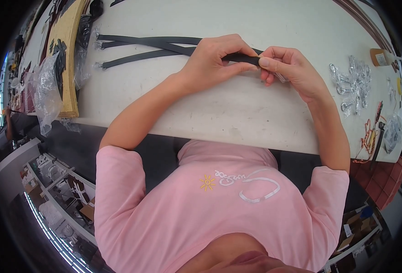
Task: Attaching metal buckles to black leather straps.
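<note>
Both hands meet over the far middle of the desk [237, 113]. The left hand [212, 61] is closed around the end of a black strap [242, 58], thumb underneath and fingers curled over it. The right hand [288, 68] pinches the same end from the other side, fingertips pressed against the strap's tip; something small and pale seems to sit under its fingers, but it is too hidden to tell what.

The strap runs left from the hands and joins two more straps [141, 48] lying crossed on the desk, each with a small fitting at its far-left end. To the right lies a heap of metal clips [352, 84], apart from the hands. Judging by this, the work looks early: one strap end is in hand, no clip visibly on it, and the heap seems untouched.
</note>
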A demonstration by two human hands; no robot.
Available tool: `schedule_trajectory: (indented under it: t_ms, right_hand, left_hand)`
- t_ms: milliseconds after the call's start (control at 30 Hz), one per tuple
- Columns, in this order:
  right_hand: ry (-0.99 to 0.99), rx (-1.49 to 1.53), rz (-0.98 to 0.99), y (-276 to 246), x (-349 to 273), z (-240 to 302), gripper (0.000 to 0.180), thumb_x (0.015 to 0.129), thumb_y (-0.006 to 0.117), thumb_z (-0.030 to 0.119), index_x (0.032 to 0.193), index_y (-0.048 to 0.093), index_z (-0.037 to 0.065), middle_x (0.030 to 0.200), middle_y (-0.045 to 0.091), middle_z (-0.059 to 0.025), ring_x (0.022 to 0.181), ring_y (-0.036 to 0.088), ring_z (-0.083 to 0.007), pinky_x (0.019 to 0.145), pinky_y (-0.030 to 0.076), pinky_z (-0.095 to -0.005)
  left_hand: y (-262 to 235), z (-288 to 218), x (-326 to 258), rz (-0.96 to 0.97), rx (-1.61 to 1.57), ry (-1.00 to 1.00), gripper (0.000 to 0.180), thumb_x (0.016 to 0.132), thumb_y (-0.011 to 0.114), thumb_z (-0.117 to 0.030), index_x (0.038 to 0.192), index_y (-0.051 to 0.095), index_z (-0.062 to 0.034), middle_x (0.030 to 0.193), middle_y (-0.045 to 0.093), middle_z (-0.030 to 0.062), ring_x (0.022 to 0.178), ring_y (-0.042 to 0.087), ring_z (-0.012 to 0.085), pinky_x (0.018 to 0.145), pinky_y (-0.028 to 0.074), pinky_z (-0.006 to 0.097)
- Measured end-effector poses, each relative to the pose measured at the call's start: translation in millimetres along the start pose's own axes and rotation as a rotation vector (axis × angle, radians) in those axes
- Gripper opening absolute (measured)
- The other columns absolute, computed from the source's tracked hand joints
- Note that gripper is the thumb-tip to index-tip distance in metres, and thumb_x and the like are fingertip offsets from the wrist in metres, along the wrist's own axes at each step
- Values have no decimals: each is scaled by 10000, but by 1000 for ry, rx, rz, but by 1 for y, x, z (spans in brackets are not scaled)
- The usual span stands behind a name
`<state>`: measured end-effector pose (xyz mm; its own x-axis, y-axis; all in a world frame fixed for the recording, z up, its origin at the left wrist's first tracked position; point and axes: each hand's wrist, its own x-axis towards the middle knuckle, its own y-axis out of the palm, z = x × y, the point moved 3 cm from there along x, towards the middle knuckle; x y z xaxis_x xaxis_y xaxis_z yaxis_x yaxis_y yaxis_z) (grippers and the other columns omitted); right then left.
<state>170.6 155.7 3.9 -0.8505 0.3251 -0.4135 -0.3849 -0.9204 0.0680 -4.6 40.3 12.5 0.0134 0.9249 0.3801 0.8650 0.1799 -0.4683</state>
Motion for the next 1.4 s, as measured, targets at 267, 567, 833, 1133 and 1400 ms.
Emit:
schedule_trajectory:
  t_ms: [267, 567, 833, 1133, 1400]
  right_hand:
    - [-20, 0, 11, -1, -2, 3, 274, 942, 720, 328, 1022, 710, 67, 814, 692, 2, 717, 643, -58, 633, 401, -194]
    - [-72, 8, 13, 8, -15, 23, 224, 946, 712, 178, 1073, 701, -6, 851, 702, -32, 758, 646, -89, 754, 512, -224]
    - [-585, -622, -280, 25, -25, 35, 252, 820, 812, 46, 1056, 730, 13, 865, 717, -68, 761, 689, -150, 670, 550, -274]
    - [-1126, -1049, -400, 28, -25, 42, 356, 709, 842, 7, 1046, 729, -15, 885, 731, -89, 743, 712, -225, 606, 565, -308]
    - [-1243, -1070, -458, 26, -22, 40, 346, 717, 842, -3, 1041, 725, -36, 892, 729, -110, 764, 722, -243, 643, 598, -311]
  left_hand:
    - [-3, -2, 0, 7, -17, -30, 229, 810, 844, -88, 979, 712, -8, 852, 683, 60, 707, 628, 144, 617, 496, 249]
    - [-11, -14, -2, 26, 17, 11, 206, 825, 812, -52, 1013, 729, -31, 874, 698, 59, 715, 643, 132, 579, 476, 238]
    - [-20, -28, -7, 19, 292, 92, 101, 865, 749, -48, 956, 706, -54, 811, 701, 34, 621, 650, 189, 528, 488, 285]
    - [-21, -35, -6, -42, -36, -99, 166, 831, 746, 35, 976, 678, -9, 914, 681, 81, 749, 669, 179, 603, 518, 284]
    - [-10, -25, -8, -217, 24, 107, 284, 763, 778, 71, 1017, 700, -27, 944, 676, 79, 755, 648, 164, 591, 509, 255]
